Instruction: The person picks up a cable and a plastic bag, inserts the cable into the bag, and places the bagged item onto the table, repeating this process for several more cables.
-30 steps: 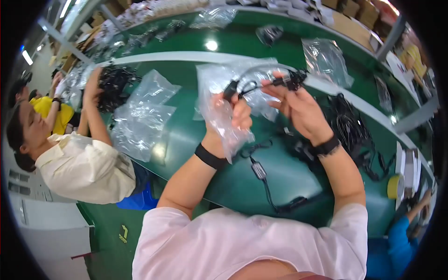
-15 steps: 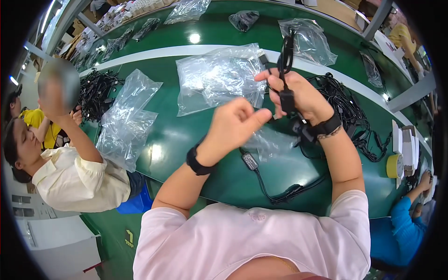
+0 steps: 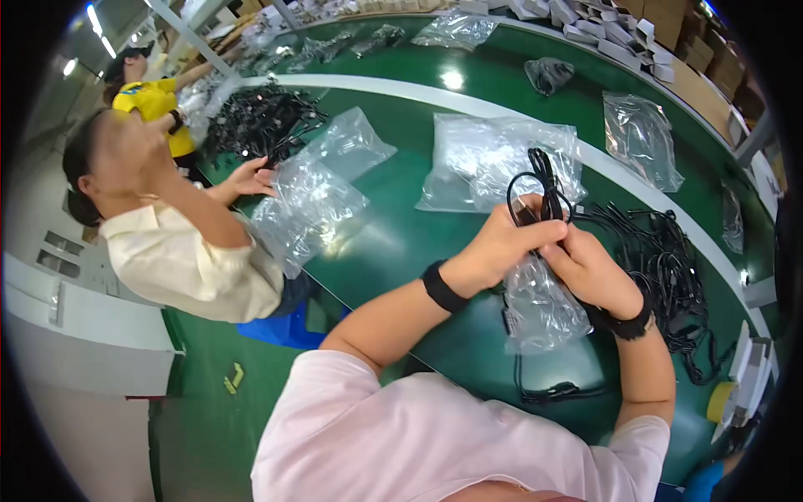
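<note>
Both hands are brought together, and their fingers are closed around a coiled black cable (image 3: pixel 545 180), whose loops are seen rising above the thumbs towards 12 o'clock. By the left hand (image 3: pixel 493 251) the cable is pinched from 9 o'clock, and by the right hand (image 3: pixel 594 272) from 3 o'clock. Half a second ago the cable was carried by the right hand alone, and the left hand was held apart from it. By this change, it may be judged, the bundle is controlled from two sides and is brought to one place with the small clear bag (image 3: pixel 544 305). This bag is seen just below the hands, at 6 o'clock; whether any part of the cable is already inside cannot be told, since the bag's upper edge is hidden by the fingers.

Farther at 6 o'clock, another black cable (image 3: pixel 556 391) is left on the green table (image 3: pixel 393 259). Large clear bags (image 3: pixel 502 159) are laid at 12 o'clock, near the loops. At 3 to 4 o'clock a tangled cable pile (image 3: pixel 669 268) is placed beside the right wrist. Well apart, at 9 o'clock, a co-worker in a cream shirt (image 3: pixel 192 263) is seen.
</note>
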The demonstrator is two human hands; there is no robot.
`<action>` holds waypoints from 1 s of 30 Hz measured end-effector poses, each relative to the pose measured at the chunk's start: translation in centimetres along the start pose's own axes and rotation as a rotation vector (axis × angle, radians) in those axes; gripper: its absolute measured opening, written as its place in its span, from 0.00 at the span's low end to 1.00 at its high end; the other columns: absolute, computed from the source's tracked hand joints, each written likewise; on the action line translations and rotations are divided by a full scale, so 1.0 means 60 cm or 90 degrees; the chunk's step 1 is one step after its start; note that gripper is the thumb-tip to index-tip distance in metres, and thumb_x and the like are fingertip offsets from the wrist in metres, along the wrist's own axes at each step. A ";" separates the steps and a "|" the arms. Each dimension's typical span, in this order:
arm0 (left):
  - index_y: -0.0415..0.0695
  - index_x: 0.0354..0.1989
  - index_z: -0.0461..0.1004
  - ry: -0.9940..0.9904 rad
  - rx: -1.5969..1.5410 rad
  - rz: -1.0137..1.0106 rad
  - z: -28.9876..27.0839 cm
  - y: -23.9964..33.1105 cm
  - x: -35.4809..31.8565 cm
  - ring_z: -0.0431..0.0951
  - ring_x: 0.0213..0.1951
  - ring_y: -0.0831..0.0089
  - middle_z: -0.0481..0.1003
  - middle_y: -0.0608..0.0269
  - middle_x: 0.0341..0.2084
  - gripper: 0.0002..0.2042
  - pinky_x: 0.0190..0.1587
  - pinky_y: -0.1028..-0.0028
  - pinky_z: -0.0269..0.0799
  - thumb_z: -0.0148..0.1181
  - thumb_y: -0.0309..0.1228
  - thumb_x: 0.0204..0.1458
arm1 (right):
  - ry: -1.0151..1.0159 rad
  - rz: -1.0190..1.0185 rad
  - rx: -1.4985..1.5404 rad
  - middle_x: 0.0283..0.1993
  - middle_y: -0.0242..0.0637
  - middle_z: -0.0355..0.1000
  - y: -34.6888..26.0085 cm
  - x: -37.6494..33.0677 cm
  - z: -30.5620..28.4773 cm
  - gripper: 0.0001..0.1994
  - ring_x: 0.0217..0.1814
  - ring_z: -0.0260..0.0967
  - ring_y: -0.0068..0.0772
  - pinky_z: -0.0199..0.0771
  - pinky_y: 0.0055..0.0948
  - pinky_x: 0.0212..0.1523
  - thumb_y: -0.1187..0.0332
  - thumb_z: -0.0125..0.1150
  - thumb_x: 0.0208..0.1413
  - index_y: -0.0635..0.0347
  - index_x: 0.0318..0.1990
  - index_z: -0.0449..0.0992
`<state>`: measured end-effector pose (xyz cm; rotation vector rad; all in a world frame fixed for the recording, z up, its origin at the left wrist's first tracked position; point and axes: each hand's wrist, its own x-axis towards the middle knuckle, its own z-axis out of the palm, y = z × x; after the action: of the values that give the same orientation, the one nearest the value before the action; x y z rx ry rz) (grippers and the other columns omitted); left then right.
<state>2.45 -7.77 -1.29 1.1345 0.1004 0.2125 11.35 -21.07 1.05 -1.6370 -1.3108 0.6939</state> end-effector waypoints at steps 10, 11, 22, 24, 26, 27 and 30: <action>0.38 0.31 0.65 0.234 0.206 0.308 0.017 0.009 -0.003 0.69 0.30 0.82 0.71 0.65 0.27 0.06 0.33 0.80 0.66 0.49 0.29 0.55 | 0.025 -0.142 -0.042 0.57 0.54 0.59 -0.004 -0.008 -0.007 0.33 0.57 0.60 0.49 0.58 0.31 0.55 0.67 0.58 0.48 0.67 0.60 0.51; 0.38 0.31 0.65 0.230 0.208 0.279 0.016 0.013 -0.005 0.69 0.30 0.82 0.71 0.65 0.26 0.07 0.32 0.80 0.65 0.49 0.29 0.55 | 0.009 -0.170 -0.059 0.56 0.55 0.59 -0.002 -0.006 -0.012 0.31 0.56 0.60 0.51 0.60 0.31 0.54 0.68 0.57 0.48 0.67 0.59 0.53; 0.38 0.43 0.60 0.294 0.112 0.261 -0.035 0.087 -0.023 0.68 0.29 0.84 0.72 0.66 0.28 0.21 0.29 0.85 0.62 0.64 0.28 0.44 | 0.124 -0.106 0.576 0.30 0.35 0.67 -0.056 -0.032 -0.079 0.23 0.21 0.60 0.20 0.64 0.19 0.25 0.66 0.48 0.56 0.70 0.56 0.57; 0.38 0.43 0.60 0.274 0.128 0.252 -0.039 0.083 -0.023 0.68 0.29 0.84 0.72 0.65 0.28 0.21 0.29 0.85 0.62 0.65 0.28 0.43 | 0.134 -0.109 0.612 0.32 0.36 0.67 -0.057 -0.034 -0.067 0.22 0.21 0.61 0.21 0.65 0.22 0.25 0.65 0.48 0.57 0.69 0.56 0.58; 0.37 0.42 0.61 0.261 0.136 0.258 -0.036 0.085 -0.010 0.69 0.29 0.83 0.72 0.65 0.28 0.19 0.30 0.85 0.63 0.63 0.27 0.45 | 0.121 -0.082 0.599 0.33 0.37 0.68 -0.052 -0.024 -0.072 0.23 0.22 0.62 0.21 0.66 0.22 0.26 0.65 0.48 0.57 0.70 0.56 0.58; 0.37 0.42 0.61 0.261 0.131 0.257 -0.037 0.082 -0.010 0.69 0.29 0.83 0.72 0.65 0.28 0.19 0.30 0.85 0.63 0.63 0.27 0.45 | 0.109 -0.070 0.594 0.34 0.38 0.68 -0.048 -0.023 -0.073 0.22 0.23 0.64 0.23 0.68 0.24 0.27 0.66 0.49 0.56 0.70 0.56 0.58; 0.37 0.39 0.64 0.288 0.061 0.259 -0.048 0.078 -0.011 0.69 0.29 0.83 0.71 0.66 0.28 0.15 0.31 0.85 0.63 0.62 0.27 0.46 | 0.168 -0.072 0.566 0.34 0.38 0.68 -0.040 -0.020 -0.078 0.22 0.25 0.66 0.24 0.70 0.26 0.31 0.67 0.49 0.56 0.70 0.56 0.58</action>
<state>0.73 -3.47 1.76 1.1791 0.2820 0.8336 13.93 -23.55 5.11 -0.8796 -0.7213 0.8007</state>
